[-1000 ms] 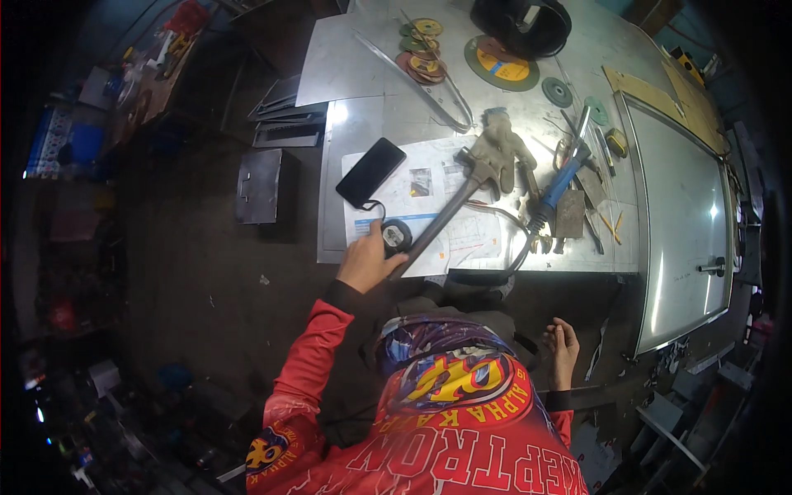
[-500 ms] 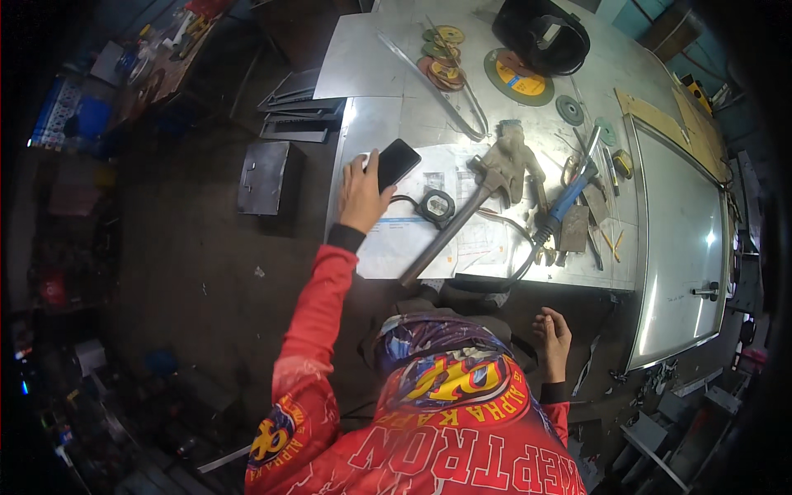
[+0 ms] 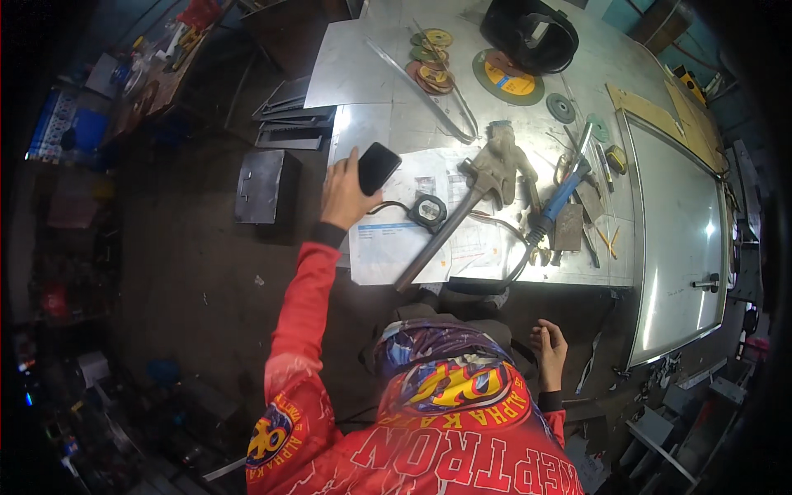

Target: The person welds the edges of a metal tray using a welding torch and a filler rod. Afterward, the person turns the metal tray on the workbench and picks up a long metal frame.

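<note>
black flat rectangular phone (image 3: 378, 167) is gripped by the closed fingers of the left hand (image 3: 342, 194), lifted since a moment ago from the white paper sheets (image 3: 396, 247) toward the grey metal table's (image 3: 363, 74) left edge; the right hand (image 3: 549, 351) is held loosely curled and empty beside the lap

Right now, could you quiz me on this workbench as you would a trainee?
1. True or false: the left hand holds a dark phone.
2. Which lies on the papers by that hand? A) a small tape measure B) a yellow helmet C) a paint can
3. Where is the right hand: on the metal table, or below its near edge?

Key: 1 true. 2 A. 3 Below the near edge, open and holding nothing.
</note>
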Motion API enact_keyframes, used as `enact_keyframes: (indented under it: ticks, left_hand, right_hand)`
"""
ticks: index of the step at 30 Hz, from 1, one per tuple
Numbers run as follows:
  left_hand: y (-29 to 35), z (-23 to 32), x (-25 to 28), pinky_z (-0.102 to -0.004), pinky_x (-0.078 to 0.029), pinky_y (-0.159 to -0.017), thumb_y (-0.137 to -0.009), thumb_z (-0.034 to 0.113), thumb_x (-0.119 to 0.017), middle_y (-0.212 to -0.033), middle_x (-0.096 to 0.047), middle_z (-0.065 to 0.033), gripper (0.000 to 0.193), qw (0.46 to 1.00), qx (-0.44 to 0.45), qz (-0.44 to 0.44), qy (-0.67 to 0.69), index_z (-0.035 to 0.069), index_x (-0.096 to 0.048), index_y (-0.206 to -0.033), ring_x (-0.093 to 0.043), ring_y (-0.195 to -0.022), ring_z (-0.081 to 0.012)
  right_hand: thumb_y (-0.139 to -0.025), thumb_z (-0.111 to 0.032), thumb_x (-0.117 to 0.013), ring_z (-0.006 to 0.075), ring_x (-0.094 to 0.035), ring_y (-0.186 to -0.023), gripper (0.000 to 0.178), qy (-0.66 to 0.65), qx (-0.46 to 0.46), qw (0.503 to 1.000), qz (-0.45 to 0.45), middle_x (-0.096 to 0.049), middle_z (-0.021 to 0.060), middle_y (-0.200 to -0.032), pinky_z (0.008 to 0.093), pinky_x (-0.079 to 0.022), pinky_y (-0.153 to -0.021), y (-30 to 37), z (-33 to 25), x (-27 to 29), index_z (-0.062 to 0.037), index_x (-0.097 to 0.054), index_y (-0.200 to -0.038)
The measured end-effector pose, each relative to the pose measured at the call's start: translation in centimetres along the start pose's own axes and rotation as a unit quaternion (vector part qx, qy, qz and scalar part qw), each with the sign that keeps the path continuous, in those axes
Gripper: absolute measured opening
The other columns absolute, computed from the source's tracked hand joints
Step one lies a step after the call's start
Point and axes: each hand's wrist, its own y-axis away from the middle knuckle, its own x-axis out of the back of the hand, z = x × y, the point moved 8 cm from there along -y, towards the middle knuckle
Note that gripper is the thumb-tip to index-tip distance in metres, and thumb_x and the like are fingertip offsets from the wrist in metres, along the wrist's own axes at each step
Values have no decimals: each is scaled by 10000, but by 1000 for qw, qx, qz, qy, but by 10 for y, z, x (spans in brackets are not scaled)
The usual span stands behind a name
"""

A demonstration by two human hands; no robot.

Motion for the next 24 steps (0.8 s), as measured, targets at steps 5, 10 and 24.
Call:
enact_keyframes:
  ticks: [5,10,24]
  left_hand:
    - [76,13,26,-481,-448,-1009,-682,231,-841,-1301,-544,-178,935,995,-84,-41,32,6,-416,-1483,-508,-1204,-367]
    - [121,18,5,-471,-439,-1025,-660,193,-851,-1327,-537,-161,933,989,-61,-127,39,24,-430,-1475,-493,-1257,-341]
    - [129,16,4,-497,-444,-1009,-695,237,-828,-1260,-557,-204,865,996,65,-12,61,34,-453,-1448,-515,-1202,-395]
  right_hand:
    - [-1001,-90,-612,188,-673,-889,196,188,182,964,-46,-699,94,-996,302,-530,-814,-3,-64,-47,14,-654,-1161]
    - [-870,-68,-719,391,-595,-1114,379,350,430,820,-143,-616,196,-1180,430,-493,-961,-20,-146,-176,-53,-643,-1240]
    - [-757,-34,-756,408,-510,-1204,595,372,538,745,-129,-512,200,-1307,483,-468,-1003,-90,-179,-297,-127,-561,-1312]
